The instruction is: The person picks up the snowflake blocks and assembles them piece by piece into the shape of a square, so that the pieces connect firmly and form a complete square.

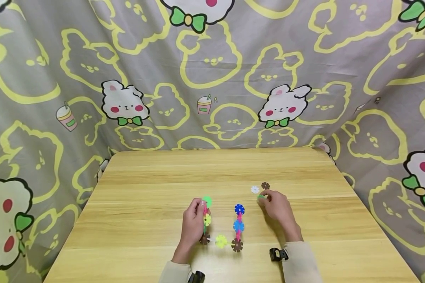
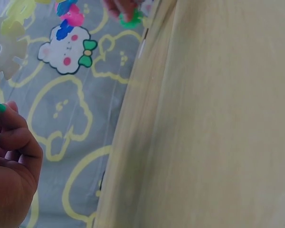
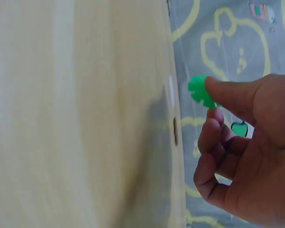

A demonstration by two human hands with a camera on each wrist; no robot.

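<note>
My left hand (image 1: 192, 222) grips the left side of a U-shaped chain of interlocking plastic snowflake discs (image 1: 220, 241). At the top of that side sits a light green disc (image 1: 207, 201), with pink, yellow and green ones below it. Brown discs mark both bottom corners, and the right side rises through pink and light blue to a dark blue disc (image 1: 239, 209). Between thumb and fingertip my right hand (image 1: 279, 206) pinches a single green snowflake disc (image 3: 198, 90). In the left wrist view, a pale disc (image 2: 12, 50) of the chain shows above the left fingers.
A white disc (image 1: 255, 190) and a brown disc (image 1: 265, 185) lie on the wooden table (image 1: 145, 181) just beyond my right hand. A patterned grey curtain (image 1: 216, 129) hangs behind the table's far edge and along both sides.
</note>
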